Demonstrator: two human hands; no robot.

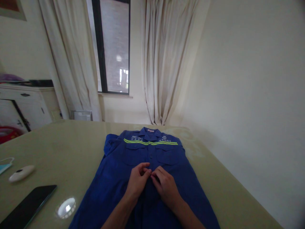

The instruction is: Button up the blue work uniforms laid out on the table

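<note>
A blue work shirt lies front side up on the table, its collar at the far end and a yellow-green reflective stripe across the chest. Both of my hands are at its front placket, below the chest pockets. My left hand has thumb and fingers pinched at the placket edge. Close beside it, my right hand pinches the placket too, fingertips nearly meeting the left ones. The small piece of cloth or button between the fingertips is hidden. Higher on the placket, a dark button shows.
The pale green table carries a black phone, a white oval object and part of a blue face mask on the left. A wall borders the right side. Curtains and a window stand behind.
</note>
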